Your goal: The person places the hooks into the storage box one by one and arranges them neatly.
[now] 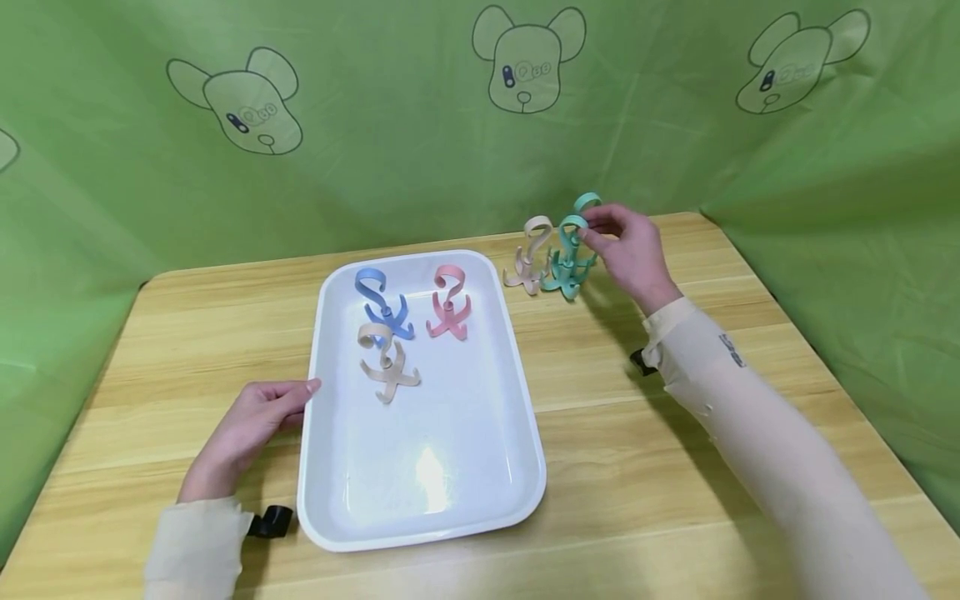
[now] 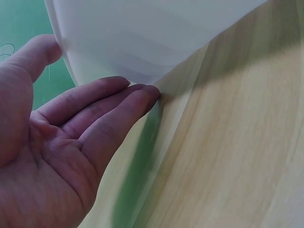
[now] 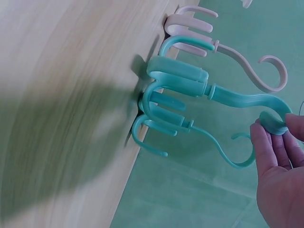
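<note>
A white tray lies mid-table holding a blue hook, a pink hook and a beige hook. My left hand rests at the tray's left rim with straight fingers; in the left wrist view the fingertips touch the tray wall. Beyond the tray's far right corner stand another beige hook and two teal hooks. My right hand pinches the top curl of the front teal hook, seen close in the right wrist view, with the second teal hook behind it.
The wooden table is enclosed by green cloth at the back and both sides. The standing hooks are near the table's far edge. The tray's near half holds nothing.
</note>
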A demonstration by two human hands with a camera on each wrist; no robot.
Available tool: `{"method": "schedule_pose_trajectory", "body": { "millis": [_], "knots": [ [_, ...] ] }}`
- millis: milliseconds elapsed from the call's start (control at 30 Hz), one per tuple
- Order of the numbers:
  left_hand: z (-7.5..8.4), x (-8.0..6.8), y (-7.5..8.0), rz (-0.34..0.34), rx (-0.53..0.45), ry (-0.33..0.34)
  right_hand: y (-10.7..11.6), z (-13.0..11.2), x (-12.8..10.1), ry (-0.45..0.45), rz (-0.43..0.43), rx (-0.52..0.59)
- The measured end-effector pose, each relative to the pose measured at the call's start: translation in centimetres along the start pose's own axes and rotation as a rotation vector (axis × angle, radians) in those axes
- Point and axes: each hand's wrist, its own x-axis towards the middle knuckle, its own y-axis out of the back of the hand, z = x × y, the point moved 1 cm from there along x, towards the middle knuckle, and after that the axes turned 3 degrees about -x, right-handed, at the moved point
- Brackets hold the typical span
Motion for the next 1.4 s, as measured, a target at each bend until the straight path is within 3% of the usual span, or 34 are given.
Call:
{"method": "schedule_pose_trajectory", "body": {
  "millis": [867,1400],
  "knots": [
    [0.3,-0.2,-0.2,0.001,-0.004,-0.013,2.1,-1.3,-1.7,0.053,0.06,0.115],
    [0.4,-0.2,-0.1,0.001,0.007,-0.007,2.6,-4.8,-3.2,0.132,0.033,0.187]
  ]
}}
